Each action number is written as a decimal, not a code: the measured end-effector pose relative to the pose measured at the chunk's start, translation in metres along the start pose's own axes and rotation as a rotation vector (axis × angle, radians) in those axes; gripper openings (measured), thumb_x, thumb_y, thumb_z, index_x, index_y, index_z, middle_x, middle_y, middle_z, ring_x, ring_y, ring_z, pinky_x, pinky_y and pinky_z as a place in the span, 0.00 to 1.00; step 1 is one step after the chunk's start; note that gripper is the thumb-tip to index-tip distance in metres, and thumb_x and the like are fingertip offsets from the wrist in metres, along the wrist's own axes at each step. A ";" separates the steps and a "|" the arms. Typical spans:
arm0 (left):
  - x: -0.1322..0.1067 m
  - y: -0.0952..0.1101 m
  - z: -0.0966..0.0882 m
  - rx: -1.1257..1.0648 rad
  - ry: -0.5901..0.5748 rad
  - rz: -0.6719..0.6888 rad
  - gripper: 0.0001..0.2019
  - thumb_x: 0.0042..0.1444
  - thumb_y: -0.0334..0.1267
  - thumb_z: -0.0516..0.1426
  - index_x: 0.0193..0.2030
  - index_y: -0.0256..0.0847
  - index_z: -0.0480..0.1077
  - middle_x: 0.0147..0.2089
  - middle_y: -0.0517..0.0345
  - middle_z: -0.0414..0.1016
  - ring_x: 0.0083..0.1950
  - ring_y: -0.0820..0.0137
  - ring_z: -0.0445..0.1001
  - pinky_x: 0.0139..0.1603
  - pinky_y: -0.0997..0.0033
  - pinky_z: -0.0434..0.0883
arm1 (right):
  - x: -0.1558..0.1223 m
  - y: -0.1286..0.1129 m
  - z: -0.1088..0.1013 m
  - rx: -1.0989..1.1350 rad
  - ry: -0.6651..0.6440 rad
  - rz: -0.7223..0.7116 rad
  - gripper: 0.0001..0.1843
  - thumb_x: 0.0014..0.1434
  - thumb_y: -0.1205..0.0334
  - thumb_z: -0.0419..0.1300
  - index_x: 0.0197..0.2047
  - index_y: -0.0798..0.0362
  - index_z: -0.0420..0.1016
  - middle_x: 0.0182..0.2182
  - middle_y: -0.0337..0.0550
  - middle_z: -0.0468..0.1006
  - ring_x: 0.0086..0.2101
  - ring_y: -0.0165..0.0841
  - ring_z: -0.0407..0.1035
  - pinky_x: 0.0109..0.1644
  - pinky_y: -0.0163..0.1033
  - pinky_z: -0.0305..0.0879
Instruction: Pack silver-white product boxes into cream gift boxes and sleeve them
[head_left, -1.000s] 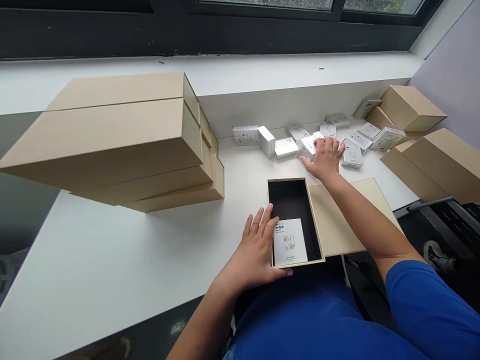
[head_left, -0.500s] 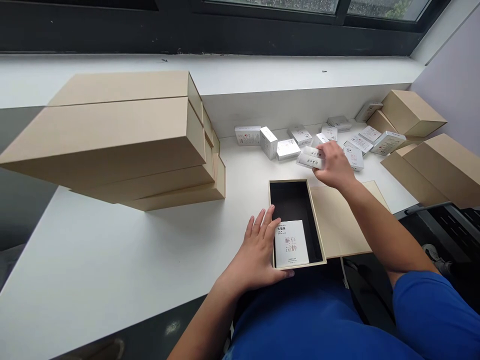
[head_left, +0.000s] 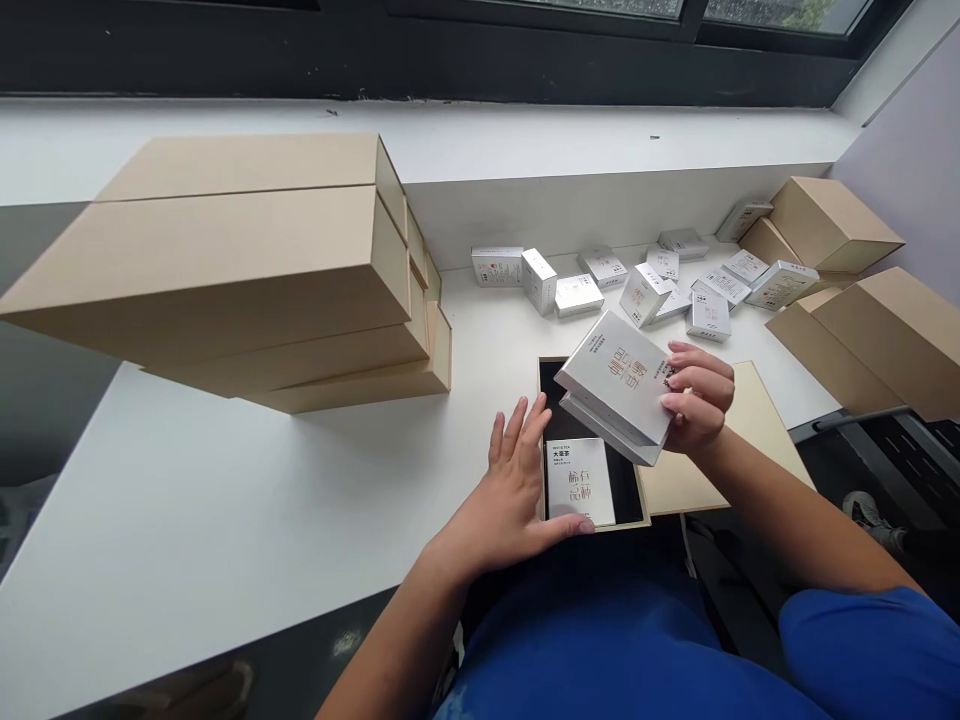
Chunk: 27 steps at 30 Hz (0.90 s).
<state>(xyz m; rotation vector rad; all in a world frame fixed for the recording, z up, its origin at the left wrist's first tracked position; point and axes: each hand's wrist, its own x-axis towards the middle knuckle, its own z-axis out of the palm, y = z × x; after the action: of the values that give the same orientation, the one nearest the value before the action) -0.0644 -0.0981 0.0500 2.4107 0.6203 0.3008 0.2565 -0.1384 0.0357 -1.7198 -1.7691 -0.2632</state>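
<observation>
In the head view, my right hand (head_left: 697, 395) pinches two small white tea boxes (head_left: 622, 375) by one end, one above the other and slightly fanned. They are tilted over the far part of an open beige gift box (head_left: 645, 497) with a black inside. Another white tea box (head_left: 577, 482) lies flat in its near left part. My left hand (head_left: 514, 490) lies against the gift box's left side, fingers stretched and spread, thumb reaching along the near rim. A flat beige lid (head_left: 720, 460) lies to the right, partly under my right forearm.
Several white tea boxes (head_left: 577, 296) are scattered at the back of the white table (head_left: 337, 510). A tall stack of beige boxes (head_left: 285, 250) stands on the left. More beige boxes (head_left: 885, 335) are at the right, near the wall.
My right hand has brought the two tea boxes from the scattered ones toward me, over the gift box, turning their printed face up. My left hand stays beside the gift box, its thumb now over the near rim.
</observation>
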 end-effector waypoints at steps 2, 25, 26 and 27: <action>0.002 0.001 -0.002 -0.026 0.028 0.013 0.65 0.63 0.69 0.63 0.82 0.55 0.13 0.88 0.36 0.25 0.87 0.39 0.21 0.85 0.26 0.31 | -0.004 -0.009 0.001 0.011 -0.024 0.005 0.20 0.47 0.44 0.68 0.37 0.40 0.64 0.35 0.46 0.62 0.48 0.54 0.67 0.66 0.77 0.68; 0.039 -0.061 0.031 -0.282 0.253 -0.174 0.39 0.72 0.66 0.50 0.79 0.46 0.52 0.81 0.38 0.57 0.84 0.45 0.53 0.85 0.32 0.51 | 0.045 -0.056 -0.005 -0.100 -0.493 -0.311 0.25 0.56 0.66 0.65 0.57 0.54 0.70 0.52 0.56 0.77 0.49 0.49 0.68 0.51 0.50 0.68; 0.039 -0.061 0.032 -0.292 0.256 -0.179 0.39 0.71 0.66 0.51 0.79 0.46 0.52 0.81 0.39 0.57 0.84 0.45 0.53 0.85 0.32 0.51 | 0.046 -0.058 -0.003 -0.127 -0.495 -0.333 0.24 0.56 0.66 0.65 0.57 0.54 0.70 0.52 0.57 0.77 0.49 0.49 0.68 0.52 0.50 0.67; 0.039 -0.061 0.033 -0.306 0.259 -0.185 0.39 0.70 0.67 0.52 0.79 0.47 0.52 0.81 0.39 0.57 0.84 0.45 0.53 0.85 0.33 0.52 | 0.047 -0.060 -0.001 -0.145 -0.500 -0.350 0.24 0.57 0.66 0.65 0.57 0.55 0.70 0.51 0.57 0.77 0.49 0.49 0.68 0.52 0.50 0.66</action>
<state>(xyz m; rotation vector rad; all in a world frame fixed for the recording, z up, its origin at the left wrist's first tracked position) -0.0415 -0.0531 -0.0113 2.0216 0.8410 0.5902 0.2032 -0.1078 0.0805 -1.6625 -2.4752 -0.1139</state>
